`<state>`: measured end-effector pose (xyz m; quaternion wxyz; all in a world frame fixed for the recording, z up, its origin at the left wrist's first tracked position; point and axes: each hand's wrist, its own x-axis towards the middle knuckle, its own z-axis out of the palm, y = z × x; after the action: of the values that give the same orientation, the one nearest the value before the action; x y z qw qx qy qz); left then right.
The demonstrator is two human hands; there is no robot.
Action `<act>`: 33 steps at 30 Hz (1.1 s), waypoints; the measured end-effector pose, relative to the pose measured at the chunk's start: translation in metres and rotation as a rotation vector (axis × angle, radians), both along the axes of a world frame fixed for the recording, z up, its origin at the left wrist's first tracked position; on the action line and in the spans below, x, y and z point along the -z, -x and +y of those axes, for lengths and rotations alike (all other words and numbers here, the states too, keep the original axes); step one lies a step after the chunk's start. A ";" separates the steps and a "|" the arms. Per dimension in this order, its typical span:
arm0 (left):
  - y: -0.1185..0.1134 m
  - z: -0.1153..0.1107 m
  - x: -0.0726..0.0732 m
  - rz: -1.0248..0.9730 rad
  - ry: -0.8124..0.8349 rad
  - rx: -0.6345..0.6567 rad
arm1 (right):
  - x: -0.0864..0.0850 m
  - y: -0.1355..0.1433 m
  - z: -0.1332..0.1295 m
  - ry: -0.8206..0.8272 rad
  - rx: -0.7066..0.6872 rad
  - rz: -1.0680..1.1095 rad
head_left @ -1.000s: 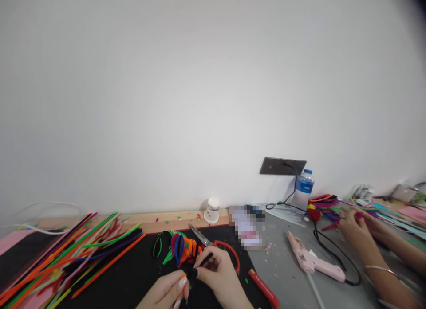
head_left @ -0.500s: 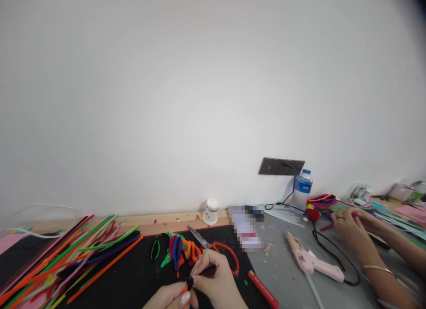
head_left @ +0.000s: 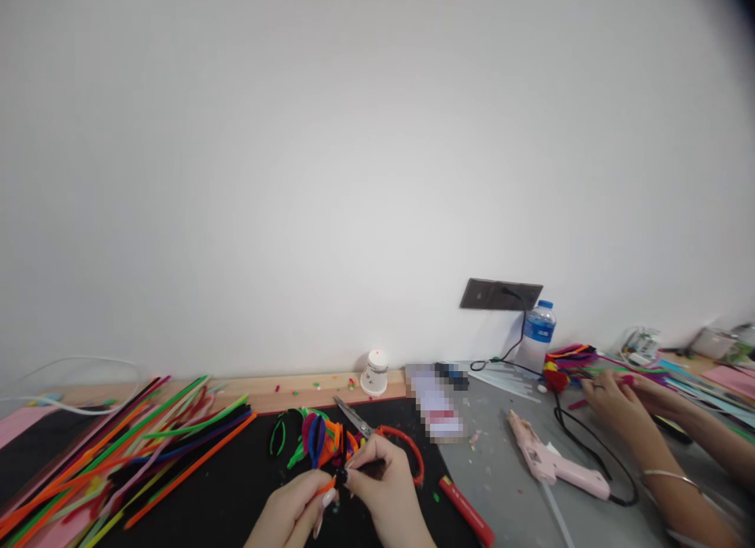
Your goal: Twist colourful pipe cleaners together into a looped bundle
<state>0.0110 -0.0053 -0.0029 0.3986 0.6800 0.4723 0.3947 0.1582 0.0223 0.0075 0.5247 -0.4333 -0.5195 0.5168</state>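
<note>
At the bottom centre my left hand (head_left: 298, 507) pinches a short orange pipe cleaner (head_left: 328, 486). My right hand (head_left: 384, 485) comes in from the other side, its fingertips closed on a small black fuzzy piece (head_left: 341, 476) at the end of the orange one. Whether the two are joined I cannot tell. Just beyond the fingers lies a bundle of bent pipe cleaners (head_left: 315, 438) in blue, purple, orange and green. Open scissors with red handles (head_left: 406, 438) rest behind my right hand, which partly hides them.
Many loose pipe cleaners (head_left: 159, 446) spread over the black mat (head_left: 218, 501) at left. A paper cup (head_left: 373, 375) stands upside down by the wall. On the right are a red tube (head_left: 465, 513), a pink glue gun (head_left: 557, 465), a water bottle (head_left: 539, 332) and a co-worker's hands (head_left: 619, 410).
Both my hands have risen slightly, and more of the orange pipe cleaner shows between them. My left hand now lies flatter. The co-worker's hands have shifted a little.
</note>
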 end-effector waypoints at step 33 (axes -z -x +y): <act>0.013 0.006 0.002 -0.554 0.686 0.307 | -0.018 -0.010 -0.005 -0.440 -0.303 -0.380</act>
<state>-0.0017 0.0009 -0.0049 0.7653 0.4400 0.3449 0.3190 0.1684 0.0171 0.0250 0.4166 -0.3158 -0.7659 0.3743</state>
